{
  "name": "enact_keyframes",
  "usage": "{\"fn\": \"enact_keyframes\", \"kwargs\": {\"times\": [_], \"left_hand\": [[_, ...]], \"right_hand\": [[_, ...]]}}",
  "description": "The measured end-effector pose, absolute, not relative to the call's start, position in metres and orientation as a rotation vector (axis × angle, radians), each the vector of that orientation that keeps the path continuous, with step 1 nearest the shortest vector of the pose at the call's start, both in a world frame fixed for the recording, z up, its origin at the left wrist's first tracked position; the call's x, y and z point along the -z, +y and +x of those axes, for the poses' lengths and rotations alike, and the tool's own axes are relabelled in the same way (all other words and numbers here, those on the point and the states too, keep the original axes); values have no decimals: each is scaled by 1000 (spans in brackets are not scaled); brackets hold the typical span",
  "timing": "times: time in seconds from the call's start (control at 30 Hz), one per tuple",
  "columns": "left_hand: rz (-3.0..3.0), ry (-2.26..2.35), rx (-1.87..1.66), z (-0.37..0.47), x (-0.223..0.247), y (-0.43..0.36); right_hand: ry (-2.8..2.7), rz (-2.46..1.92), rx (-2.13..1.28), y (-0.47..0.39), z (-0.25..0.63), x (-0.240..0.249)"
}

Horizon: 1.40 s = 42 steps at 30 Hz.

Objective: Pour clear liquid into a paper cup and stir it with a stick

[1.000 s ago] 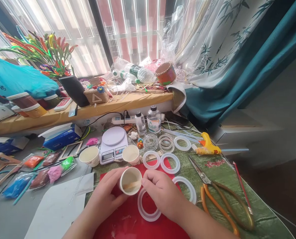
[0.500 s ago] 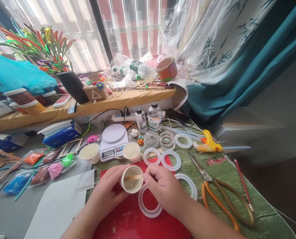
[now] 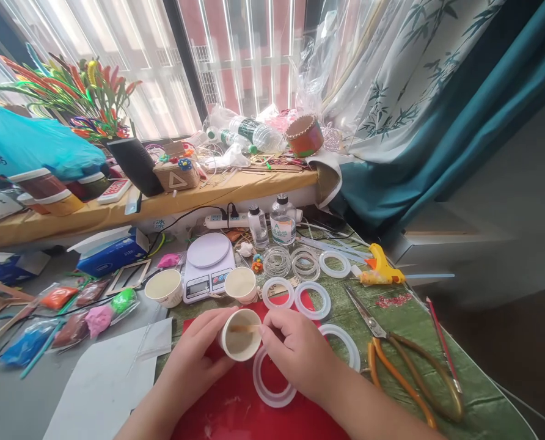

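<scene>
My left hand (image 3: 208,342) is wrapped round a paper cup (image 3: 241,354), which leans so that its mouth faces me. In my right hand (image 3: 291,342) a flat wooden stick (image 3: 245,329) is pinched, its far end inside the cup. What lies in the cup looks pale and is hard to make out. Under both hands is a red sheet (image 3: 226,403). A white ring mould (image 3: 272,397) lies on it below my right hand, and another ring mould (image 3: 352,348) is partly hidden behind that hand. Two more rings, including this ring mould (image 3: 313,300), sit just beyond.
Two more paper cups, one by the scale (image 3: 209,252), stand beyond my hands. Behind are clear bottles (image 3: 283,223) and coiled tubing (image 3: 276,263). Large scissors (image 3: 377,330), a yellow glue gun (image 3: 382,266) and a pencil (image 3: 443,342) lie right. Bagged clay (image 3: 99,318) lies left.
The stick has shifted slightly inside the cup, with my right hand moving a little left. The whole view has tilted slightly. Both hands keep their hold.
</scene>
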<state>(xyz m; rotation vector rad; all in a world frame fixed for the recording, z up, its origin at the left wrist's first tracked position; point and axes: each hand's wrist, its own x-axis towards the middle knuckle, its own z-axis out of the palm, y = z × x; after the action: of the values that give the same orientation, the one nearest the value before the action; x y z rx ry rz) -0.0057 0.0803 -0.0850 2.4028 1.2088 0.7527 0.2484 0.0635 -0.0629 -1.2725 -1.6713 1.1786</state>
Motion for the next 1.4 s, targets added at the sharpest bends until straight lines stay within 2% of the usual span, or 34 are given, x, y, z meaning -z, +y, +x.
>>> {"fn": "enact_keyframes", "kwargs": {"times": [0.1, 0.27, 0.43, 0.7, 1.07, 1.4], "left_hand": [[2427, 1206, -730, -5, 85, 78], [2427, 1206, -711, -4, 86, 75], [2404, 1204, -661, -6, 87, 77], [2336, 1167, -630, -4, 79, 77], [2348, 1196, -693, -9, 89, 78], [2325, 1197, -700, -7, 85, 78]], "right_hand": [[-1800, -1287, -945, 61, 251, 61], [-1849, -1244, -1024, 59, 251, 59], [-1945, -1306, -712, 63, 253, 67], [-2052, -1098, -383, 64, 258, 72], [-1989, -1039, -566, 66, 254, 75], [-1892, -1166, -744, 66, 255, 69]]}}
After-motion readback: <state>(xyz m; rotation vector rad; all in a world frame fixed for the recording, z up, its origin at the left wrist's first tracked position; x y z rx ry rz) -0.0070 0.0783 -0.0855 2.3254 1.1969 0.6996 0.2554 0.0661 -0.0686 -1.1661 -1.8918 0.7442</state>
